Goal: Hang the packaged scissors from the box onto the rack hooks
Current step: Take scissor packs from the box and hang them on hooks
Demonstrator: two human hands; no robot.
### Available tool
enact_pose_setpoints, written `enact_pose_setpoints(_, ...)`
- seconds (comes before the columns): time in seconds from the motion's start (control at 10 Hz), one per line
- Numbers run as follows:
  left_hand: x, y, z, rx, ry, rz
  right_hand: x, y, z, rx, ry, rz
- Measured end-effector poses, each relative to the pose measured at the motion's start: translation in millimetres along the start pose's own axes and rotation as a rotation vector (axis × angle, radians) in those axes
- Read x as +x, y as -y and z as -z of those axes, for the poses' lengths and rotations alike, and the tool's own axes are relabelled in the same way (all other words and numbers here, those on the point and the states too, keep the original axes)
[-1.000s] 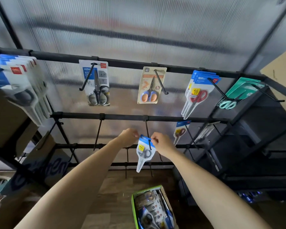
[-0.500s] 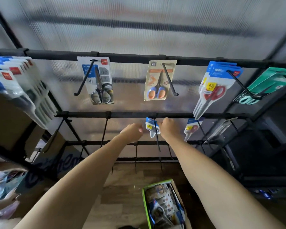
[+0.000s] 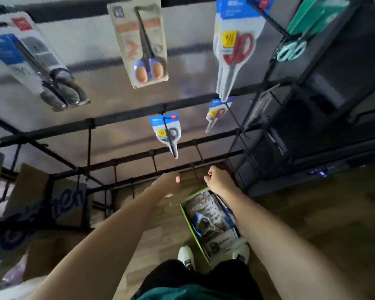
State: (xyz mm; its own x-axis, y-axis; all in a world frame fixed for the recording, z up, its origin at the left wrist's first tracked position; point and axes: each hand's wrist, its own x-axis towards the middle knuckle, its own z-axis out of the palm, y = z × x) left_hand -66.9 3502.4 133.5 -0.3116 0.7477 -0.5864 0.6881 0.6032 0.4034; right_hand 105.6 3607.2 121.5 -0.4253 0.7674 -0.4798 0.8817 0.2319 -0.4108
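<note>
One view, head camera: both hands below the rack, above the box.
Hung pack (image 3: 166, 133): on a middle-bar hook (image 3: 167, 135), apart from both hands.
Box (image 3: 187, 221): green-rimmed, on the floor, more packs inside.
Handling: judged light, stiff card with slick blister; pinch the top edge beside the hang hole.
Left hand (image 3: 168, 180): blurred, fingers loose, holding nothing.
Right hand (image 3: 217, 179): curled into a fist, empty.

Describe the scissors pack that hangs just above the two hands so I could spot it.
Find the rack's middle black bar. On its center hook hangs a small blue-topped pack holding grey-handled scissors, blades down. The similar pack to its right holds reddish handles.
</note>
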Motion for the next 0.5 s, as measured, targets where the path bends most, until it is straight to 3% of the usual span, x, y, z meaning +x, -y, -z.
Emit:
enact_pose_setpoints(0.1, 7, -22, -46, -0.012, 0.031, 0.003, -12, -48, -34, 0.051, 0.070, -0.056)
enact_pose_setpoints(0.5, 47, -62, -228, 0.061, 0.252, -0.065, -77, -215, -151, 0.375, 0.072, -0.413)
